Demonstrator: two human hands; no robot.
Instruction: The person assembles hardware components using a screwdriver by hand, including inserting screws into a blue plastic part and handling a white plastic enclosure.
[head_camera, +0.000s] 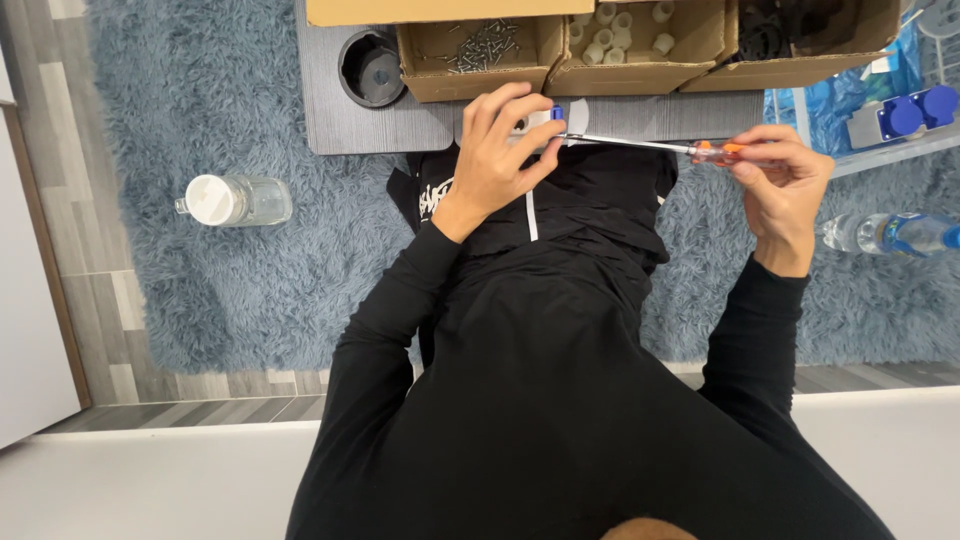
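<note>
Above shaggy blue rug, screwdriver between both hands' grips.

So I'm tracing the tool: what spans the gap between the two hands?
Head view: the screwdriver's metal shaft runs from the right hand to the small white part in the left hand.

Left hand on socket part, right hand with screwdriver
</note>
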